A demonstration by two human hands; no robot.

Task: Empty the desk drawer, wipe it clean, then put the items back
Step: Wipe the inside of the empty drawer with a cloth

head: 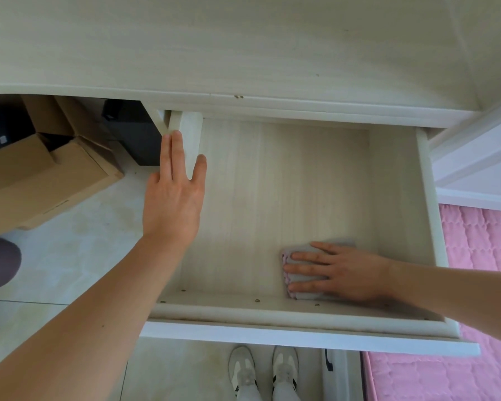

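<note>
The pale wooden drawer stands pulled out from under the desk top, and nothing lies in it but a folded grey cloth. My right hand presses flat on that cloth in the drawer's near right corner, fingers straight and pointing left. My left hand lies along the drawer's left side wall, fingers straight on the outside and top, thumb on the inside of the wall.
Cardboard boxes and a dark box sit under the desk to the left. A pink quilted mat covers the floor on the right. My two white shoes stand on the tiles below the drawer front.
</note>
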